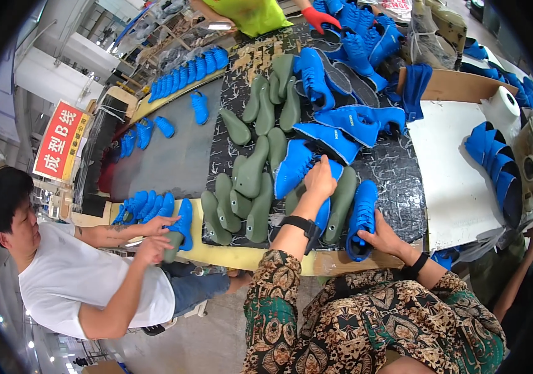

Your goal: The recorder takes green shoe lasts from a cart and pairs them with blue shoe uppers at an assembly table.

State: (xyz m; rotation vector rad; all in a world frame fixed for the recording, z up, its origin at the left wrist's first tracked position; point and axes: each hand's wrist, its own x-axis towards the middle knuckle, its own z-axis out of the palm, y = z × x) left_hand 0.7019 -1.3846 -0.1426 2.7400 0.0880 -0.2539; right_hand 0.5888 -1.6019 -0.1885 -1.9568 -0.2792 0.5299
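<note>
My left hand (pixel 321 181) reaches over the middle of the table, its fingers closed at the collar of a blue shoe upper (pixel 292 169); the fingertips are partly hidden. At the table's near edge my right hand (pixel 384 237) grips a blue lace-up shoe (pixel 363 209) by its heel end, thumb at the opening, toe pointing away from me. Several dark green shoe lasts (pixel 254 168) lie in a heap left of my left hand. Another green last (pixel 340 209) rests between my two hands. More flat blue uppers (pixel 350 124) are piled just beyond.
On the left, a co-worker in a white shirt (pixel 98 268) handles a blue shoe and a green last beside a belt (pixel 173 149) with rows of blue shoes. Across the table, a red-gloved hand (pixel 320 19) touches piled uppers. A white board (pixel 450 168) and thread cone (pixel 502 105) stand right.
</note>
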